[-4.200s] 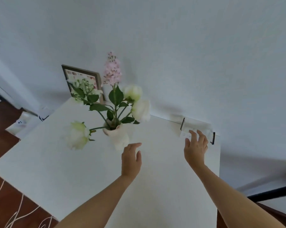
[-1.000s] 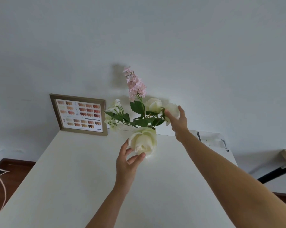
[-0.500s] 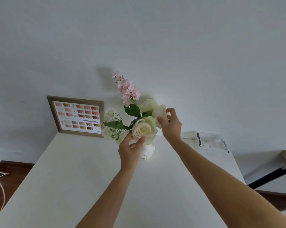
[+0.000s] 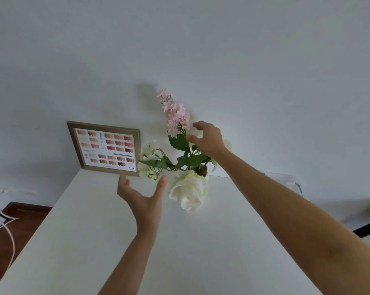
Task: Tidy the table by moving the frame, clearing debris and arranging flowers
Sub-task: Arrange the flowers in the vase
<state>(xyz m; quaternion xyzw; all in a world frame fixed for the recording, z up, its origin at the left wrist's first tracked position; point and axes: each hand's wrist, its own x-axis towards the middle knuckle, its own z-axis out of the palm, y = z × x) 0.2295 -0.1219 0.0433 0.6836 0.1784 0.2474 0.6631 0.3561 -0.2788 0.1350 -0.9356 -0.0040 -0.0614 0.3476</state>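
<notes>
Table (image 4: 77, 241) nearest, bare white, showing no debris.

Left hand (image 4: 144, 202) hovering palm-up over the table, thumb and fingers (image 4: 163, 181) spread wide, gripping nothing. Drooping white rose (image 4: 189, 193) hanging just right of those fingers, near but apparently not touching. Small white sprigs (image 4: 149, 160) sitting just beyond the fingertips, apart from them.

Right hand (image 4: 208, 139) reaching farther in, fingers curled loosely and parted, closing on nothing visible. Pink spike (image 4: 176, 114) standing just left of its fingertips; contact too close to call. Green leaves (image 4: 190, 159) lying under the palm. More white blooms partly hidden behind that wrist. Vase almost wholly hidden behind the rose; only a dark glimpse at the stems' base.

Frame (image 4: 106, 146) standing farthest back, left of the left thumb, leaning upright against the wall (image 4: 264, 60) at the table's rear edge.

Progress, judged from the layout:
- frame looking placed, parked at the back and out of the way
- debris looking cleared, none showing on the visible top
- flowers being arranged, this part unfinished

Remaining, by guess: lifting the sagging rose back into the bunch, straightening the pink spike, evening out the spread. Rose hanging well below the other heads, so likely needing support from the left fingers.
</notes>
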